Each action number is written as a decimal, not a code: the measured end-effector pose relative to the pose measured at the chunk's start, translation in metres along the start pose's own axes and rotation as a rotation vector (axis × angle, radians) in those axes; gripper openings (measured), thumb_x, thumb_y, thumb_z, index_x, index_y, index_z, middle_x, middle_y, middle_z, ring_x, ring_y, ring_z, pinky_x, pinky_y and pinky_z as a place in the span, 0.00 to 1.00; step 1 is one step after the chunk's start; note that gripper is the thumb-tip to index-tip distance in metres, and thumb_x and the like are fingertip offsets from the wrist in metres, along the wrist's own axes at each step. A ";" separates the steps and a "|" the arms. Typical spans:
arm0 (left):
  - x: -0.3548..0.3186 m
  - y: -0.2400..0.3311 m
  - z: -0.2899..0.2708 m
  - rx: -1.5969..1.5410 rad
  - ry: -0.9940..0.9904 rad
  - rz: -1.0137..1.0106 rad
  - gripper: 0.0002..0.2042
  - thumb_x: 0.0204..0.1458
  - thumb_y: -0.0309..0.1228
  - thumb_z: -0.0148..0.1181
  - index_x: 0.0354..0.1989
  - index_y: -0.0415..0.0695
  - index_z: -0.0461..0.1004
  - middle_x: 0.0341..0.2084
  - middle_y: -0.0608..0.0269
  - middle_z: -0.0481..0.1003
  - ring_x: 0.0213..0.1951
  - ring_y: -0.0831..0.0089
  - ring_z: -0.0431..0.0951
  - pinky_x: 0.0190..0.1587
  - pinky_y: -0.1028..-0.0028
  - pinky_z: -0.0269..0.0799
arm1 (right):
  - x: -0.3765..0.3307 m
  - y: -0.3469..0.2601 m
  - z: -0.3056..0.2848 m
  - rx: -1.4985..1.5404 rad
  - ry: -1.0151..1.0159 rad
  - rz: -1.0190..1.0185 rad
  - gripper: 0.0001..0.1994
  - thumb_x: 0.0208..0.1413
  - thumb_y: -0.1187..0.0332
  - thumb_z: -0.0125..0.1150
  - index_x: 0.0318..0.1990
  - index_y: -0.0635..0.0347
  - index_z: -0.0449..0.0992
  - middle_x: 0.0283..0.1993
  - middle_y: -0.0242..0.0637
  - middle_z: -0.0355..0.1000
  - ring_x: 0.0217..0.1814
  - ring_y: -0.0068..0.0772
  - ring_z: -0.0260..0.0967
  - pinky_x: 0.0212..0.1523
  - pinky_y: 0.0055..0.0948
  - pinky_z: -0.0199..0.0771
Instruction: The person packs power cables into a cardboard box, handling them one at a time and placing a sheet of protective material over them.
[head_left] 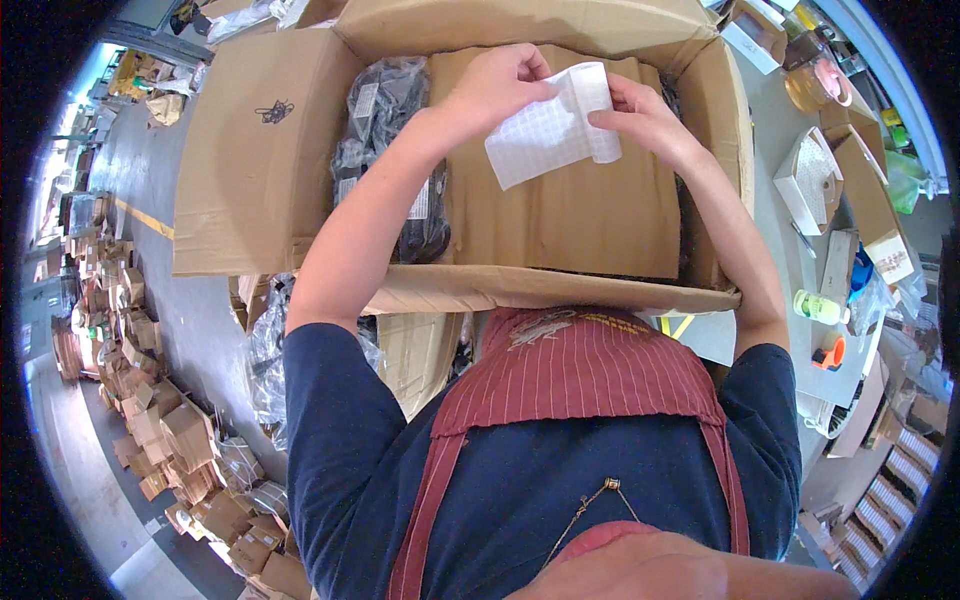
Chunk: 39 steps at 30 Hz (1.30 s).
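The person wears a navy short-sleeved shirt [560, 480] under a maroon apron [600, 375] with fine pale stripes and matching straps [426, 510]. The apron's far part bears a pale print [540, 328] beside yellow lettering [615, 323]. A thin chain [581, 514] carries a small ring-shaped pendant [611, 484].

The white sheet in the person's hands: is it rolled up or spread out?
Partly spread: the white sheet opens out toward the left, while its right edge curls into a roll by the right hand.

The white label sheet [540, 135] looks like smooth, faintly shiny paper. Matt brown cardboard forms the carton [255, 150] and the softly ridged liner panel [560, 225]; glossy, crinkled clear plastic makes the bags [385, 100]. The striped apron [580, 375] is matt woven cloth.
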<state>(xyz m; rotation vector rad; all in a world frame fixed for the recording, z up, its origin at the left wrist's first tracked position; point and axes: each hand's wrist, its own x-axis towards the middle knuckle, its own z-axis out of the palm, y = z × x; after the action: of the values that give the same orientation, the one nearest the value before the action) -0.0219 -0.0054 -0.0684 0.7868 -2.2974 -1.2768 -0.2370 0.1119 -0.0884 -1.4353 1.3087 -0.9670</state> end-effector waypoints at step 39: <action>-0.002 -0.008 -0.001 0.031 -0.066 -0.021 0.17 0.51 0.29 0.63 0.49 0.38 0.74 0.37 0.63 0.78 0.38 0.73 0.78 0.44 0.73 0.73 | -0.004 -0.024 -0.001 0.213 -0.006 -0.080 0.25 0.59 0.58 0.55 0.62 0.60 0.68 0.57 0.33 0.70 0.57 0.25 0.67 0.59 0.27 0.62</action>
<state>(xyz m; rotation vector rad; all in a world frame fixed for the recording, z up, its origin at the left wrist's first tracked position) -0.0182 -0.0081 -0.0751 0.7924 -2.3721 -1.2973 -0.2327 0.1160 -0.0650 -1.3325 1.1147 -1.1194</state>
